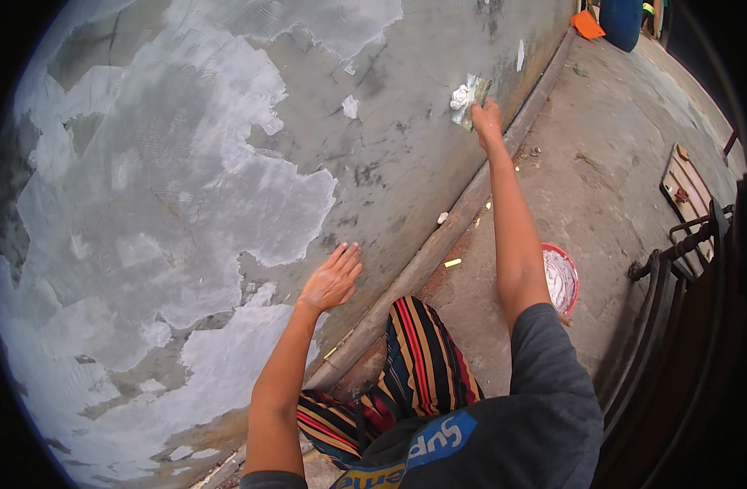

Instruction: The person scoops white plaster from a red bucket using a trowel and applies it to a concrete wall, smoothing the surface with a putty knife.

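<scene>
In the head view my right hand (488, 120) grips a flat putty knife (473, 98) carrying a lump of white putty (460, 97), held against or very close to the grey wall (394, 65). My left hand (332, 277) is open, fingertips on or just over the wall's surface. Rough patches of pale white filler (169, 163) cover much of the wall on the left. Beside my right forearm, on the ground, sits a red-rimmed bucket (562, 277) of white paste.
A narrow ledge (438, 248) runs along the wall's foot, with small pale scraps on the concrete ground (601, 114). At the top right stand a blue barrel (620, 20) and an orange object (588, 24). A flat board (683, 183) and dark metal railing (658, 269) are at the right.
</scene>
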{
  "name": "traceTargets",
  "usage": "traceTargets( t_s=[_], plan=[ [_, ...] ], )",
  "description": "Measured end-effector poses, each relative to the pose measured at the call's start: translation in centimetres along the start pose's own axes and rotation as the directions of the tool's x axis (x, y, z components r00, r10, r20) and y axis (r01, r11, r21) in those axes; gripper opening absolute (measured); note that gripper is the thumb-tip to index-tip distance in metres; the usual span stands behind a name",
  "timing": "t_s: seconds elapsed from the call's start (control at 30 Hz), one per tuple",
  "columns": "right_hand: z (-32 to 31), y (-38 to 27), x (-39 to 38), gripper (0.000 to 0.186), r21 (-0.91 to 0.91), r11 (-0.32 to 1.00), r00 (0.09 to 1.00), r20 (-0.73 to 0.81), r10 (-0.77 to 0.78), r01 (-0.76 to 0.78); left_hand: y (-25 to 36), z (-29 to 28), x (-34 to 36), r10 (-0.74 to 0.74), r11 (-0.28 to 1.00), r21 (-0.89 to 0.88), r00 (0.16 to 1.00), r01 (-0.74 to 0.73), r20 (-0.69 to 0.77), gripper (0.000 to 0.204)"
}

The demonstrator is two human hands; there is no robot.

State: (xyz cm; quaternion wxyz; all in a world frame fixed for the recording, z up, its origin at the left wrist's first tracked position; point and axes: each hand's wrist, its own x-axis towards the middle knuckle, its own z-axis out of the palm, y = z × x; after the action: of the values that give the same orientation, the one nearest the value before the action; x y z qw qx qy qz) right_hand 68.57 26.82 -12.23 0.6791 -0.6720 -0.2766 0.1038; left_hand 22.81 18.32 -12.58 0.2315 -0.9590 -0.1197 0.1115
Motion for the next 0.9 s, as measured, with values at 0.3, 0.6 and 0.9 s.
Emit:
traceTargets(
  t_s=[0.3, 0.6, 0.9],
  plan=[
    [0.7, -1.8, -0.5, 0.028, -0.103, 0.994, 0.998, 0.064, -0.019, 0.026, -0.1, 0.2, 0.0, 0.007, 1.000, -0.006, 1.000, -0.007, -0.017, 0.047],
    [-0.2, 0.8, -1.2, 0.024, 0.116, 0.979, 0.969, 0.166, -0.185, 0.167, 0.2, -0.2, 0.5, 0.016, 0.999, 0.042, 1.000, -0.016, 0.011, 0.051],
    [-0.9, -2.2, -10.9, 0.019, 0.316, 0.909, 0.885, 0.291, -0.364, 0.270, 0.0, 0.0, -0.1, -0.001, 1.000, 0.007, 1.000, 0.001, -0.030, 0.044]
  ],
)
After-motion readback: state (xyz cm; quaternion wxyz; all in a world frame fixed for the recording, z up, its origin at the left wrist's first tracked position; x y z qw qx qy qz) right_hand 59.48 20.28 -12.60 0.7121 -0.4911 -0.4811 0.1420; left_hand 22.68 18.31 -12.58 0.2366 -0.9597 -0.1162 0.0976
